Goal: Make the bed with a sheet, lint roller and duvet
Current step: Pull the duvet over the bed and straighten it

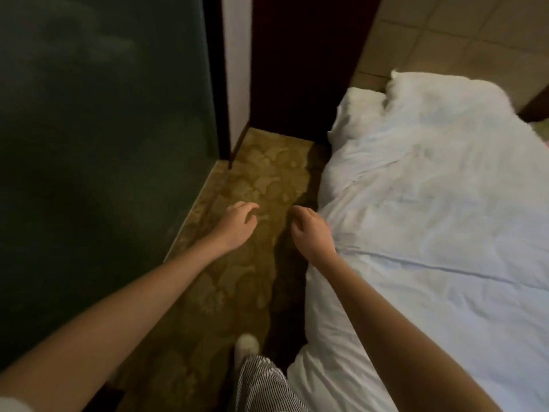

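white duvet (445, 203); mottled tan carpet (237, 263); striped trousers (264, 385).

Dim, warm light. The rumpled white fabric duvet (430, 203) is brightest, mildly washed out; the patterned ochre carpet (252, 179) just left of it lies shadowed. Soft blur throughout; edges bend.

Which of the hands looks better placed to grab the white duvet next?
Probably the right hand: empty, it hovers beside the duvet edge. The left hand is over the carpet, farther off.
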Demonstrator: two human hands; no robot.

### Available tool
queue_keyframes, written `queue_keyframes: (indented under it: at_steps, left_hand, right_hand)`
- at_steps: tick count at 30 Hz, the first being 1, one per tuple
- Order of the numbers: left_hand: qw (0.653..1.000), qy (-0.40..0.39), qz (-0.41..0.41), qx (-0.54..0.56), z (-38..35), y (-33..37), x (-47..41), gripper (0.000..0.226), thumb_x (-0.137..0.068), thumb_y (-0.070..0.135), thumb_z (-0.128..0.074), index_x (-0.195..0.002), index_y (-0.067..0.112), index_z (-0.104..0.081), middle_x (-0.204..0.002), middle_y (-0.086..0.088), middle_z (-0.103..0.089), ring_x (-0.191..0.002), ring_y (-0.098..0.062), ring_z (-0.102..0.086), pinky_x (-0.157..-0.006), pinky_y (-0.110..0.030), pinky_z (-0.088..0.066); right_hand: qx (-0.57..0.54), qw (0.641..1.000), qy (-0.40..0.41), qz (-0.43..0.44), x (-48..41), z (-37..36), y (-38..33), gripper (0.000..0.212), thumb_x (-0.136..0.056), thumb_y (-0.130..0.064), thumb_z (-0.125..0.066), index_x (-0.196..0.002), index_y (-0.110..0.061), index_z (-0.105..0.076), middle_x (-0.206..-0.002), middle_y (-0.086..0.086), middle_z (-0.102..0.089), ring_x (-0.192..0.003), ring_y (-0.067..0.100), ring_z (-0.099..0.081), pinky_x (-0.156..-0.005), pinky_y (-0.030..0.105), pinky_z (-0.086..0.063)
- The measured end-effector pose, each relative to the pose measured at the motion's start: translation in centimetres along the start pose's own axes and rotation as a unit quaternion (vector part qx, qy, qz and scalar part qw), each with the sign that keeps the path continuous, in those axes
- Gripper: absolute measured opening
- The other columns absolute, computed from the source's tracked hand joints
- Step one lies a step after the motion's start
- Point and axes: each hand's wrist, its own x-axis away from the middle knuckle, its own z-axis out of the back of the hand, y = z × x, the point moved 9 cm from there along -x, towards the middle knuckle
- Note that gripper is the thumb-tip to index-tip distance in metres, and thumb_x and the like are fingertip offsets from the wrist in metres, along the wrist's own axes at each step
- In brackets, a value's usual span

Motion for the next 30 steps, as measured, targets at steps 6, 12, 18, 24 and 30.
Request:
queue_keyframes:
  at_steps: [6, 12, 18, 24, 30]
  left_hand:
    - [0.997, -0.055, -0.052, 0.01, -1.3, 5.1, -18.8, 0.036, -0.099, 0.02, -0.039, -0.134, 0.012, -0.047, -0.138, -0.005, -0.044, -0.128, -0.02, -0.04, -0.103, -0.03, -0.035]
    - [0.991, -0.096, -0.086, 0.026, -0.8, 10.4, -33.8, 0.035, -0.099, 0.018, -0.04, -0.133, 0.011, -0.047, -0.136, -0.007, -0.047, -0.124, -0.021, -0.044, -0.101, -0.031, -0.039]
    - [0.987, -0.118, -0.109, 0.01, -1.7, 12.5, -50.0, 0.035, -0.099, 0.02, -0.042, -0.132, 0.014, -0.048, -0.133, -0.006, -0.049, -0.12, -0.019, -0.048, -0.093, -0.025, -0.04]
    - [0.974, -0.176, -0.138, -0.023, -4.5, 15.2, -68.0, 0.037, -0.098, 0.02, -0.044, -0.134, 0.012, -0.047, -0.132, -0.006, -0.05, -0.12, -0.02, -0.049, -0.09, -0.026, -0.041]
    - [0.957, -0.25, -0.13, -0.074, -8.7, 19.1, -85.5, 0.035, -0.095, 0.022, -0.047, -0.129, 0.012, -0.05, -0.125, -0.005, -0.055, -0.111, -0.021, -0.053, -0.087, -0.029, -0.044]
  right_hand:
    - [-0.036, 0.993, 0.035, -0.107, -14.6, 3.7, 8.1, 0.04, -0.095, -0.02, -0.04, -0.134, -0.014, -0.047, -0.133, 0.008, -0.054, -0.121, 0.026, -0.05, -0.105, 0.041, -0.036]
    - [-0.054, 0.985, 0.052, -0.153, -27.8, 8.8, 12.9, 0.038, -0.097, -0.019, -0.038, -0.133, -0.014, -0.048, -0.128, 0.008, -0.058, -0.115, 0.026, -0.055, -0.1, 0.042, -0.041]
    - [-0.071, 0.975, 0.065, -0.199, -40.7, 11.5, 18.1, 0.038, -0.098, -0.02, -0.037, -0.134, -0.014, -0.047, -0.13, 0.008, -0.057, -0.115, 0.025, -0.055, -0.099, 0.038, -0.043]
    - [-0.125, 0.957, 0.043, -0.258, -54.8, 11.8, 23.3, 0.039, -0.097, -0.018, -0.038, -0.136, -0.013, -0.046, -0.132, 0.009, -0.053, -0.117, 0.025, -0.052, -0.098, 0.035, -0.041]
    - [-0.153, 0.919, 0.076, -0.356, -64.5, 16.9, 31.6, 0.042, -0.097, -0.018, -0.034, -0.138, -0.013, -0.042, -0.136, 0.009, -0.05, -0.121, 0.026, -0.049, -0.1, 0.035, -0.037]
